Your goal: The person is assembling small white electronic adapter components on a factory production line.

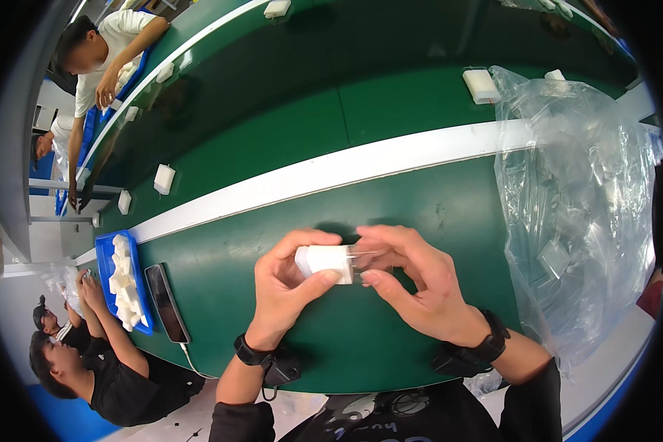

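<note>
Over the green table [221, 236], my left hand [276, 276] grips a small white block-shaped plastic part [323, 259] between thumb and fingers. My right hand [431, 283] pinches a clear plastic cover [359, 264] by its sides, thumb below and fingers above. The cover's left end meets or overlaps the right end of the white part; the exact overlap cannot be made out. Motion smears the fingers seen through the clear plastic. Both wrists wear black straps with small dark devices.
Left of my hands are a smartphone [167, 303] on a white cable and a blue tray [146, 313] of white parts. A large clear plastic bag [574, 191] covers the right side. Beyond a white rail [309, 177], a green belt carries scattered white parts [482, 86]. Other people work at left.
</note>
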The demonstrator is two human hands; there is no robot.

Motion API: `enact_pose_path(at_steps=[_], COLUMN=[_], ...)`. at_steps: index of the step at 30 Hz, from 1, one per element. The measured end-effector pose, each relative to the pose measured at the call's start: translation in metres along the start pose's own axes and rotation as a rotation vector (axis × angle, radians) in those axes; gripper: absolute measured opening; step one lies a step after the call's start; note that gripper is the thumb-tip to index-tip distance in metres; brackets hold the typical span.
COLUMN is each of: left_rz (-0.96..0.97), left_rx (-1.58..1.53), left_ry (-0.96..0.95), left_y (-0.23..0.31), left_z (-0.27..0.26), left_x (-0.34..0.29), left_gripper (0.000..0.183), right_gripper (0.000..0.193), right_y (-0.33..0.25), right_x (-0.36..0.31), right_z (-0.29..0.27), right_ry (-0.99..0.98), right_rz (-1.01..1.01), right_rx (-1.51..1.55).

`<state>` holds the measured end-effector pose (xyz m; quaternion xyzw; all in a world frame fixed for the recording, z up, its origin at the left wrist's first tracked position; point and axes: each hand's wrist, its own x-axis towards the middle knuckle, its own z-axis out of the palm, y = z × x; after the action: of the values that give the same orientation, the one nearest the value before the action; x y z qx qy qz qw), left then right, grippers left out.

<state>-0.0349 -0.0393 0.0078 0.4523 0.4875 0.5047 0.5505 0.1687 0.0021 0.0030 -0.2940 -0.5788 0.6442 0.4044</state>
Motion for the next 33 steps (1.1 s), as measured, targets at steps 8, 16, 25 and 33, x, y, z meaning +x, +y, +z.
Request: enact_pose_path(at_steps=[8, 16, 25, 33], left_rz=[0.053, 0.065, 0.277, 0.142], left_rx=[-0.109, -0.025, 0.102, 0.030], left_ry=[0.072, 0.026, -0.061, -0.090], left_y=[-0.001, 0.002, -0.001, 0.002], left_z=[-0.011, 0.007, -0.003, 0.000], left_x=[0.000, -0.004, -0.002, -0.003], left_gripper=[0.027, 0.024, 0.033, 0.061], right_gripper=[0.041, 0.041, 0.058, 0.060], right_y=[0.001, 0.000, -0.005, -0.001], right_x=[0.003, 0.001, 0.006, 0.003], right_z=[-0.002, -0.006, 0.000, -0.002], right_ry=[0.119, -0.025, 0.027, -0.026], right_rz=[0.065, -0.137, -0.134, -0.140], right_rx=[0.144, -0.266, -0.102, -0.071])
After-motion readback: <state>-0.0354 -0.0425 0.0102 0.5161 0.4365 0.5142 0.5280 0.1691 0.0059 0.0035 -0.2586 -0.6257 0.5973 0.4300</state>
